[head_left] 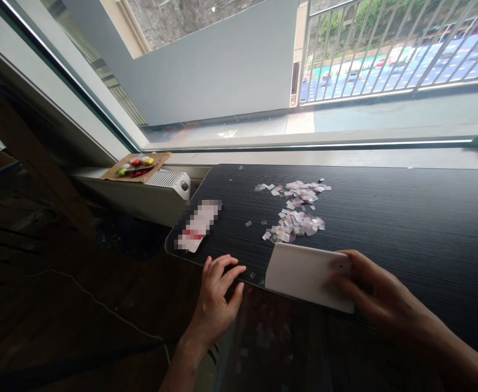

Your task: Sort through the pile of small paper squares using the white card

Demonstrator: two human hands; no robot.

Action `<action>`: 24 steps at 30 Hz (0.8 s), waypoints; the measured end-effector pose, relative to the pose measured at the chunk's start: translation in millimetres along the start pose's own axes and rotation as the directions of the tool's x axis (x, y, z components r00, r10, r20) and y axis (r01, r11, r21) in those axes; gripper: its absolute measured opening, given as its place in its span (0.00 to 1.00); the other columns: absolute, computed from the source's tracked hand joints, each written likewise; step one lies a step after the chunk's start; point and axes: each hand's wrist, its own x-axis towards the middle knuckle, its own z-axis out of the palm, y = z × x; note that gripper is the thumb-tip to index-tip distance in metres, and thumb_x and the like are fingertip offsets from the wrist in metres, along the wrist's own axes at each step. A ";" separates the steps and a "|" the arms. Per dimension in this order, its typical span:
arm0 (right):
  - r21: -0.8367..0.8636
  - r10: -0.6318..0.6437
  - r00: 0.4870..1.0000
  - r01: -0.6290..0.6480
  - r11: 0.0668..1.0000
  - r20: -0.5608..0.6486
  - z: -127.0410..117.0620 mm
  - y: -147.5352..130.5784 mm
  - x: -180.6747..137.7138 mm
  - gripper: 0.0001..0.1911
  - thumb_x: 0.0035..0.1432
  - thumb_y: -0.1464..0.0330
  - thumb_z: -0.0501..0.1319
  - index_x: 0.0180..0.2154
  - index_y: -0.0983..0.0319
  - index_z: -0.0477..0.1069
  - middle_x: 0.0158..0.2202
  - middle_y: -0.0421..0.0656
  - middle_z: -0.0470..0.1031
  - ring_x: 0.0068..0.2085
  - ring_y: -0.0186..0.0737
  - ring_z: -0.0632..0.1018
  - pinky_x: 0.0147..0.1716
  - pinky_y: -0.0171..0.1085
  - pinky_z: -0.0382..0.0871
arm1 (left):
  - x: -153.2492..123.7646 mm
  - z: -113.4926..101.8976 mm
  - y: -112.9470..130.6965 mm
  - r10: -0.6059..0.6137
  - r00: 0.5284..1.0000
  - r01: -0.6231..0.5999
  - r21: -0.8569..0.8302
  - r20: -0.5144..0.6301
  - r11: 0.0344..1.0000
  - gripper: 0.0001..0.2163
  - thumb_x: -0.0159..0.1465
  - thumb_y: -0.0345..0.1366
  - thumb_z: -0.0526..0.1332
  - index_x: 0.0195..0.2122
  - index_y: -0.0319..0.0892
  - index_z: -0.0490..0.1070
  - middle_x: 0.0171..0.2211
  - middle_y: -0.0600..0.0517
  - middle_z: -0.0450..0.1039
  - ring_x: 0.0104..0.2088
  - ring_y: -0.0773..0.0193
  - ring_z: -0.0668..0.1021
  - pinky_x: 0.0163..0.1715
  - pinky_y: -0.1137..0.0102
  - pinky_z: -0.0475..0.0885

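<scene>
My right hand (375, 291) grips a flat white card-like scraper (304, 275), holding it on edge at the near rim of the black table (406, 218). Just beyond the scraper lies a scatter of small pink and white paper scraps (294, 212), spread in two loose clumps. My left hand (218, 291) rests on the table's near edge with its fingers stretched flat, holding nothing. A blurred white and red card (198, 226) lies near the table's left corner.
A white heater (169, 182) stands left of the table, with a cardboard sheet (136, 166) bearing small coloured items on top. A large window runs behind, showing a balcony railing (386, 49). A thin cable (100, 305) crosses the dark floor.
</scene>
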 end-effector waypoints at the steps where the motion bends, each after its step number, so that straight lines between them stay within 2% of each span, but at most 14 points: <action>1: -0.023 -0.008 1.000 0.007 1.000 -0.027 1.4 -1.7 2.6 0.12 0.63 0.59 0.53 0.44 0.57 0.68 0.31 0.40 0.77 0.31 0.42 0.77 0.29 0.39 0.70 | 0.0 -0.1 0.0 -0.003 1.000 0.003 -0.001 0.002 1.000 0.14 0.65 0.27 0.56 0.49 0.47 0.71 0.49 0.48 0.72 0.55 0.55 0.74 0.63 0.42 0.58; 5: -0.097 -0.064 0.996 0.057 0.994 -0.067 12.6 -6.5 18.3 0.10 0.63 0.61 0.53 0.45 0.55 0.66 0.31 0.40 0.78 0.33 0.43 0.79 0.32 0.41 0.70 | -0.1 0.5 -0.7 -0.003 1.000 0.003 0.000 -0.012 1.000 0.14 0.65 0.27 0.56 0.50 0.47 0.71 0.49 0.48 0.73 0.55 0.55 0.74 0.64 0.43 0.59; 11: -0.147 -0.106 0.994 0.105 0.984 0.003 23.0 -9.0 35.8 0.10 0.60 0.61 0.53 0.42 0.56 0.66 0.29 0.40 0.78 0.29 0.43 0.78 0.29 0.39 0.69 | -1.1 2.4 -3.0 0.002 1.000 -0.003 -0.002 -0.027 1.000 0.16 0.64 0.26 0.56 0.51 0.46 0.70 0.49 0.48 0.74 0.55 0.55 0.75 0.63 0.43 0.59; 22: -0.113 -0.118 0.984 0.133 0.985 0.134 14.4 -10.5 28.4 0.08 0.62 0.62 0.52 0.39 0.56 0.67 0.26 0.36 0.74 0.26 0.38 0.75 0.25 0.35 0.67 | -1.3 2.2 -3.2 -0.004 1.000 0.004 -0.007 -0.011 1.000 0.15 0.64 0.26 0.57 0.51 0.46 0.71 0.49 0.48 0.74 0.55 0.56 0.75 0.64 0.44 0.58; 24: -0.106 -0.131 0.985 0.143 0.984 0.114 12.6 -11.2 25.9 0.08 0.63 0.62 0.52 0.41 0.56 0.67 0.28 0.38 0.76 0.28 0.39 0.77 0.26 0.36 0.68 | -1.3 1.5 -3.1 -0.009 1.000 0.009 -0.004 0.000 1.000 0.14 0.65 0.27 0.57 0.50 0.46 0.71 0.49 0.48 0.74 0.55 0.56 0.74 0.64 0.45 0.58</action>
